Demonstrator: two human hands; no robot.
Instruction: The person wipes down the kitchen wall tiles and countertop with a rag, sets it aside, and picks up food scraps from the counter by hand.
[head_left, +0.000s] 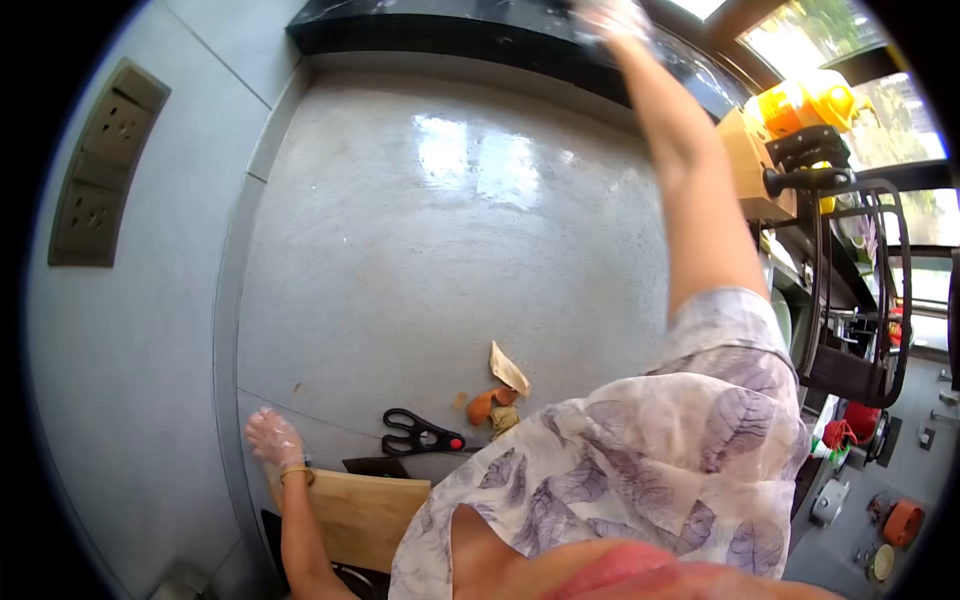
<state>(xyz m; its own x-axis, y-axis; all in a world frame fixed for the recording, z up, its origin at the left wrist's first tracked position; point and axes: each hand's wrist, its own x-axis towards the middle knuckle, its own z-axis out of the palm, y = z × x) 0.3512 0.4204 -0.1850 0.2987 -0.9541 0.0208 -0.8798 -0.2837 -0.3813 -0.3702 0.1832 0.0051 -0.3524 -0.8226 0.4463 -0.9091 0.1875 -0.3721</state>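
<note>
The left hand (272, 437), in a clear glove, was at the lower left of the frame, its grip loose and open with nothing visible in it. The wrist, with a yellow bracelet (297, 471), was at the upper left corner of a wooden board (370, 510); whether they touched could not be told. The right hand (608, 18) reached to the top edge, by a dark ledge (470, 36); it was blurred, so whether its grip was closed, or on anything, could not be told.

Just above the board, at lower centre-left, black-handled scissors (425, 434) lay unheld on the grey surface (450, 270), their blades running out of sight behind the patterned clothing (640, 450). Right of the handles sat a pale tan piece (510, 368), an orange-brown scrap (481, 405) and a crumpled beige scrap (503, 420).

Those bits suggested that some peeling or trimming was already done, with the scraps not yet gathered up. How much work was left could not be judged, since no finished piece could be made out. A knife block (745, 160) and a yellow-orange bottle (800, 103) were at the upper right.
</note>
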